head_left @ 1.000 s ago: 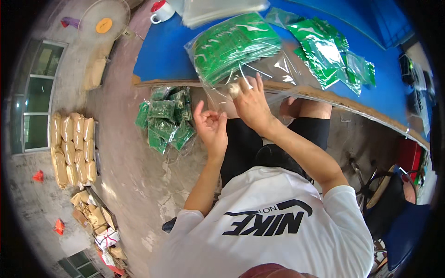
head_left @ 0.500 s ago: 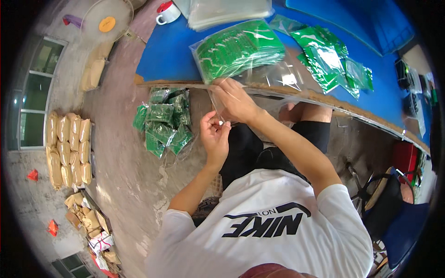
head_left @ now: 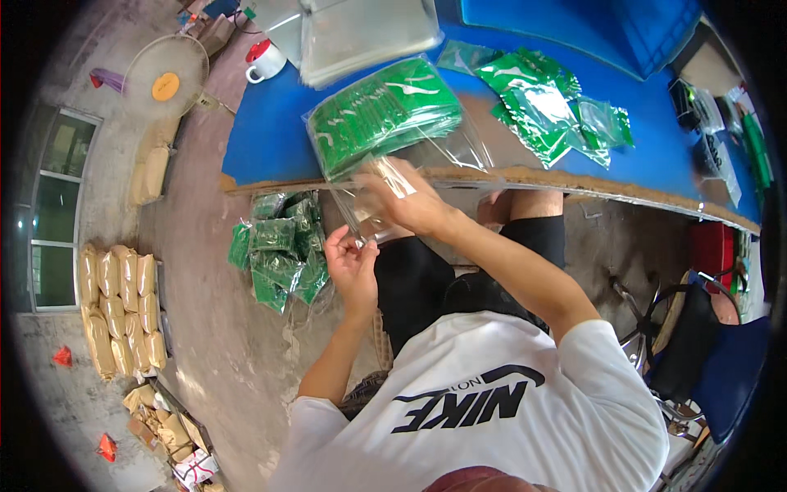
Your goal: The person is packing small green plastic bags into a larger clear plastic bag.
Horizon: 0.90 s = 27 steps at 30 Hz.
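A large clear plastic bag [head_left: 471,152] holding a thick stack of green packets [head_left: 385,111] lies at the table's near edge. Its loose plastic end hangs over the edge towards me. My left hand [head_left: 354,266] is below the edge, thumb and fingers pinched on that hanging plastic. My right hand [head_left: 410,201] reaches across from the right to the near side of the stack, at the bag's plastic. Motion and glare smear its fingers, so their grip is hidden. Loose green packets [head_left: 541,111] lie in a pile right of the bag on the blue table [head_left: 270,123].
Flat clear plastic bags [head_left: 369,37] are stacked at the table's back, near a white mug [head_left: 265,61] with a red top. Filled green bags [head_left: 279,246] sit on the floor at left. A blue bin [head_left: 566,29] stands behind; a chair [head_left: 705,353] is at right.
The whole view has shifted, moving the table left and down in the picture. My right hand has become blurred over the bag's near end; my left still pinches the plastic.
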### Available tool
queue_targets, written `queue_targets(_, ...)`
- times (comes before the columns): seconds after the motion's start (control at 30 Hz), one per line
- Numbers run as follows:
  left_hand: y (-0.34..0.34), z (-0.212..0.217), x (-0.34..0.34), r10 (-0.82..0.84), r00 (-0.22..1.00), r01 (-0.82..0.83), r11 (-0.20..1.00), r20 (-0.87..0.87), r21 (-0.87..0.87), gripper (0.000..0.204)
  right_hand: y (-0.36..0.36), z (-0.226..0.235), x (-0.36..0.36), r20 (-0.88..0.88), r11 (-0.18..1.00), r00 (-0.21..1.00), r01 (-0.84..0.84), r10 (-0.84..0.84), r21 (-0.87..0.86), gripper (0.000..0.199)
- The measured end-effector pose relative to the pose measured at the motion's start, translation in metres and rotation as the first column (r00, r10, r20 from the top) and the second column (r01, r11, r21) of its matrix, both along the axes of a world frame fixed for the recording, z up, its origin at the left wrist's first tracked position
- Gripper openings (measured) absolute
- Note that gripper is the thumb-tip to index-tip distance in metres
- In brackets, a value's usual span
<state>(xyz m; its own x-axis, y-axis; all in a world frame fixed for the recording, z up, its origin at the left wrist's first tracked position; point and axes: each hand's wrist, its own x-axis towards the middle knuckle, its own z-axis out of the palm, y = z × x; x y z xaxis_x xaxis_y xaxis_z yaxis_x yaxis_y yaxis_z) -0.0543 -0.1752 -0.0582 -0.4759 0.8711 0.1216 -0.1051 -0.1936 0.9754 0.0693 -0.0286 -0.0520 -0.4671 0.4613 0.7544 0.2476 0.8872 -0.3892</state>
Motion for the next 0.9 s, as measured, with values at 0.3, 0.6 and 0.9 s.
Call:
queue_targets(0.3,-0.003,0.001,0.007,-0.029,1.000,0.028,0.999,-0.013,-0.037,0.046,0.035,0.018,0.014,0.068,0.952,0.952,0.302,-0.299,-0.056,0.032)
queue_targets(0.6,-0.008,0.001,0.004,-0.017,1.000,0.017,1.000,0.003,-0.026,0.043,0.017,0.018,0.004,0.079,0.993,0.997,-0.005,0.014,-0.119,0.052)
queue_targets(0.9,-0.004,0.009,-0.015,-0.042,0.980,0.078,0.981,0.197,-0.179,0.028,-0.029,0.017,0.022,0.063,0.804,0.903,-0.345,0.426,-0.485,0.015)
